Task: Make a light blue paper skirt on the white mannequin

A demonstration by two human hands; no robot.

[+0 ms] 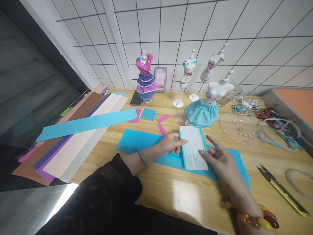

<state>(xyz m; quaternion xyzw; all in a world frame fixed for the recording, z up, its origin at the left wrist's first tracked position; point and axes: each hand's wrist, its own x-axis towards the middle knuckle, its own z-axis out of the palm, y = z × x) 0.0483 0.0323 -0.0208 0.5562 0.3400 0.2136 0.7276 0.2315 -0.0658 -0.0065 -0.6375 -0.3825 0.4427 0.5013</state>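
My left hand (172, 143) pinches the left edge of a white paper piece (194, 148) with bright blue borders, its thumb lying on the white face. At the right edge, my right hand (218, 158) grips the same piece between its thumb and curled fingers, while the index finger points outward. The piece is raised at an angle over a wide blue paper sheet (137, 141) lying flat on the table. Just behind it stands a small white mannequin (215, 89) wearing a pleated light-blue skirt (201, 112).
Two more mannequins (188, 70) (212, 63) and one in a layered pink and purple dress (146, 83) stand along the tiled wall. Coloured paper strips (83, 125) are stacked at left. Yellow-handled thread snips (283, 191), a clear disc (241, 129) with beads and ribbons (281, 130) lie at right.
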